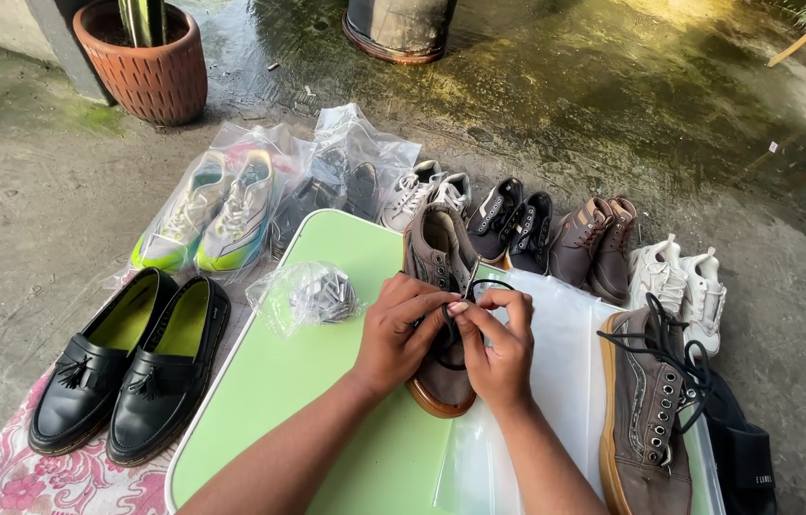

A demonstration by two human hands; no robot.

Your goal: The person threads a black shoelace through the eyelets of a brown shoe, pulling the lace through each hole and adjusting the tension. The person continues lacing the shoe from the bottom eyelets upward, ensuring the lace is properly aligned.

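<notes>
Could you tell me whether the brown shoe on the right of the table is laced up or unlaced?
Partly laced: the brown shoe shows empty eyelets, and its black lace trails loose over the top.

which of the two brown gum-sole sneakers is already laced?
The right-hand brown sneaker, lying untouched with black lace threaded. The other sneaker, under both hands, is not.

Brown shoe (436, 286); black lace (451, 334); green table (327, 381)

Soft daylight all over, brightest glare bouncing off the wet concrete (556, 67) up top, shadows weak, plastic bags (346, 153) shiny, everything pretty sharp with slight wide-angle stretch at the corners.
</notes>
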